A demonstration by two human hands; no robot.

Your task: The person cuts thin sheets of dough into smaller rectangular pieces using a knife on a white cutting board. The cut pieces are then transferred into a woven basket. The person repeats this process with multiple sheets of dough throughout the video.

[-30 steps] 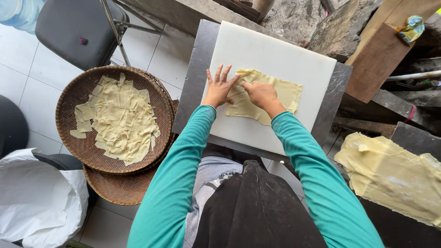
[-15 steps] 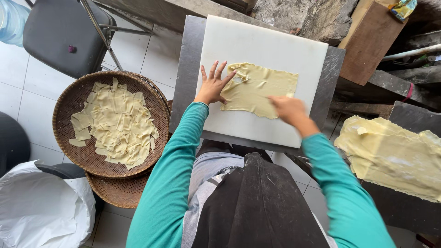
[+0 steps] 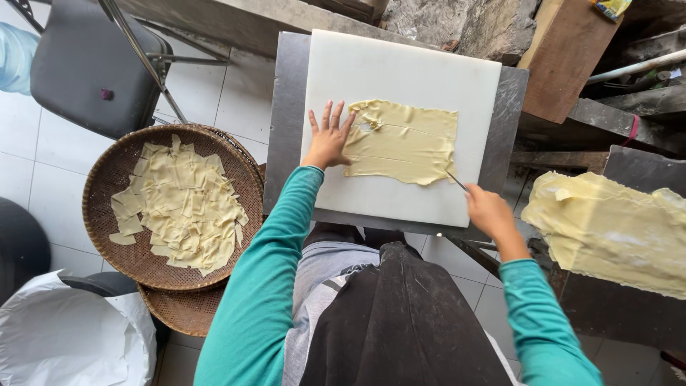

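Left hand [image 3: 328, 139]: flat, fingers spread, palm down on the white cutting board [image 3: 400, 71], pinning the left edge of the yellow dough sheet [image 3: 404, 143]. Grasps nothing. Left arm reaches straight forward. Right hand [image 3: 488, 211]: at the board's near right corner, clenched around a thin knife [image 3: 456, 180]; tip touches the sheet's near right corner. Sheet lies mid-board, board on the grey tabletop [image 3: 286, 129]. Woven basket [image 3: 107, 179] of cut pieces sits left of the tabletop.
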